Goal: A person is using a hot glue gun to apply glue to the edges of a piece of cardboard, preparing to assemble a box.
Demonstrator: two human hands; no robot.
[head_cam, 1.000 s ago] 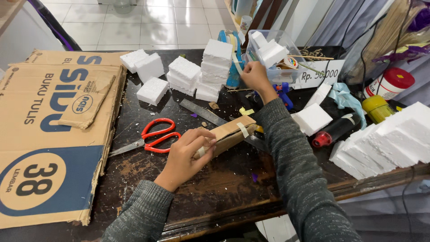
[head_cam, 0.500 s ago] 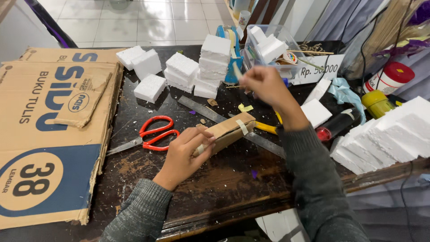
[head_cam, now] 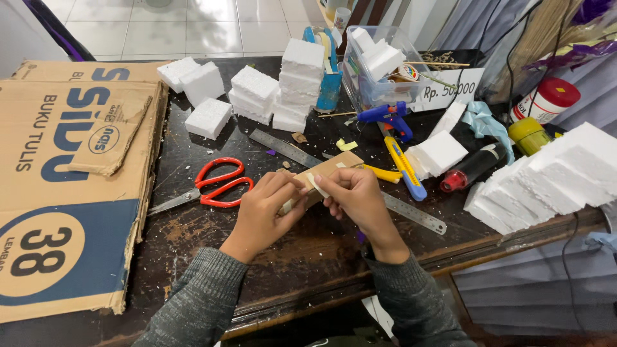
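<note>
My left hand (head_cam: 263, 209) and my right hand (head_cam: 357, 198) both grip a small brown cardboard block (head_cam: 329, 168) just above the dark wooden table (head_cam: 212, 250). A strip of pale tape (head_cam: 318, 185) crosses the block between my fingers. My right fingertips pinch that tape at the block's near side. A steel ruler (head_cam: 411, 215) lies under and beyond my hands. Red-handled scissors (head_cam: 215, 186) rest just left of my left hand.
A flattened cardboard box (head_cam: 64, 186) covers the table's left side. White foam blocks (head_cam: 257, 90) are stacked at the back and at the right (head_cam: 553, 180). A yellow-blue cutter (head_cam: 405, 168), blue glue gun (head_cam: 385, 117), clear plastic tub (head_cam: 379, 71) and red-capped bottle (head_cam: 472, 168) lie right of centre.
My right hand came back from the far right of the table to the cardboard block and now pinches tape on it. My left hand kept hold of the block.
</note>
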